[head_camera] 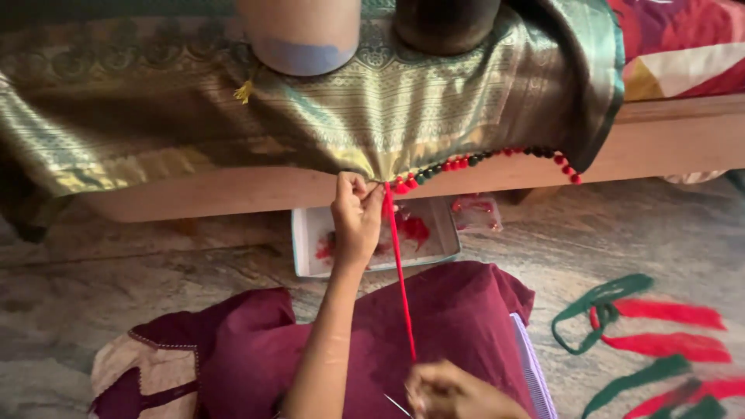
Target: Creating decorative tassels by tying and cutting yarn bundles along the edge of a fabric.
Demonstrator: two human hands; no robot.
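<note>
Where the green-gold cloth (403,116) hangs over the bench edge (233,194), red and green tassels (473,161) already line its hem rightward; leftward it looks bare. The left hand (355,221) pinches the hem, the right hand (450,392) is closed on taut red thread (400,279).

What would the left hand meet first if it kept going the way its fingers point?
The left hand points up at the green-gold cloth; its fingertips already look to be at the hem beside the red thread.

Shallow white box (310,233), green-red thread bundles (660,341), perhaps pots (299,35)
</note>
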